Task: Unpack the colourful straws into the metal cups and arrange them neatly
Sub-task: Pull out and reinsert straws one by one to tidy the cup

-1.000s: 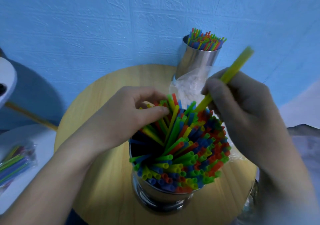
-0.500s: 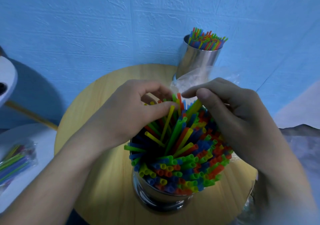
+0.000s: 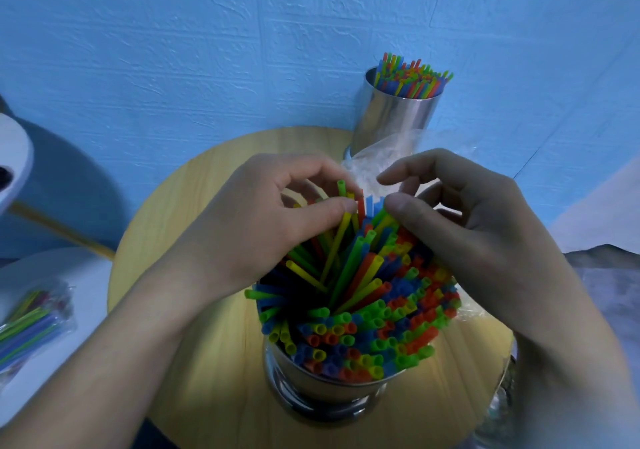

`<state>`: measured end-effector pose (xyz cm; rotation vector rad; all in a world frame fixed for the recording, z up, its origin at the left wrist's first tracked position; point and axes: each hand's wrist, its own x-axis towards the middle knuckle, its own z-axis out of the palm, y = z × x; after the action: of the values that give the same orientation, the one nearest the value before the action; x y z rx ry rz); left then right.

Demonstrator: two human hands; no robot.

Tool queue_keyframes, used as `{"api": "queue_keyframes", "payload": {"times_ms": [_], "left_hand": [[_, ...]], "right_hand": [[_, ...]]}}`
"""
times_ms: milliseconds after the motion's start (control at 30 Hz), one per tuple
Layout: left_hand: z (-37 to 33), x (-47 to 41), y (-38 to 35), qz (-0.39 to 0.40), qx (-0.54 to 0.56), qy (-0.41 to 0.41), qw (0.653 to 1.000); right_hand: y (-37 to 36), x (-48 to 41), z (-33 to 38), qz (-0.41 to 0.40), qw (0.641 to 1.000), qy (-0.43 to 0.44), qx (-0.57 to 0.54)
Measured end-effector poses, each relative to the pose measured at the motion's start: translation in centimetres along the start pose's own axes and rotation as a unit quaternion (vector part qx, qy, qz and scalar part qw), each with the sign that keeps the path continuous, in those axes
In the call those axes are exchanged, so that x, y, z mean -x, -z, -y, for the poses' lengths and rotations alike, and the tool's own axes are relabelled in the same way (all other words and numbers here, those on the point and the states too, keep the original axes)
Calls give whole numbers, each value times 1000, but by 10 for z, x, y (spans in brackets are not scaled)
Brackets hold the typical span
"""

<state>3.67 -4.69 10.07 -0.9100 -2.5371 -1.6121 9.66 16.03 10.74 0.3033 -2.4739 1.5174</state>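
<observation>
A wide metal cup [image 3: 325,391] stands at the near side of the round wooden table [image 3: 194,351], packed with colourful straws [image 3: 374,327]; those on its left side lean and cross. My left hand [image 3: 266,230] pinches a few of the leaning yellow and green straws [image 3: 341,221] between thumb and curled fingers at the cup's far side. My right hand [image 3: 471,240] hovers over the cup's right side, fingers loosely bent, its thumb touching straw tips and holding nothing. A taller metal cup [image 3: 391,123] full of upright straws stands by the wall.
A crumpled clear plastic bag [image 3: 377,163] lies between the two cups. At the left, a sealed packet of straws [image 3: 33,324] rests on a white surface. The blue wall is just behind the table. A grey cloth lies at the right edge.
My right hand pushed a long yellow-green straw down into the near cup and let go of it. My left hand stayed at the leaning straws, shifting its pinch slightly.
</observation>
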Motion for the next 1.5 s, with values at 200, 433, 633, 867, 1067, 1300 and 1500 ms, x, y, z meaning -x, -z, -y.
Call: {"api": "queue_keyframes", "payload": {"times_ms": [200,433,633,867,1067,1300,1500], "left_hand": [[-2,-1,0,-12,29,-24,999],[-2,-5,2,-37,50,-46,997],[-4,-14,17,-213,242,-36,946],[13,-16,30,-327,430,72,838],[18,-14,27,-331,453,98,822],[22,-14,25,-312,478,123,812],[20,-11,12,-217,409,172,870]], "right_hand": [[-1,1,2,4,1000,-22,0],[-1,0,-1,-11,999,2,30],[0,0,-3,-10,999,3,36],[0,-1,-2,-10,1000,-5,2],[-1,-1,-4,-27,999,18,-24],[-2,-1,-5,-59,997,35,-39],[-7,-2,3,-99,981,81,-147]]}}
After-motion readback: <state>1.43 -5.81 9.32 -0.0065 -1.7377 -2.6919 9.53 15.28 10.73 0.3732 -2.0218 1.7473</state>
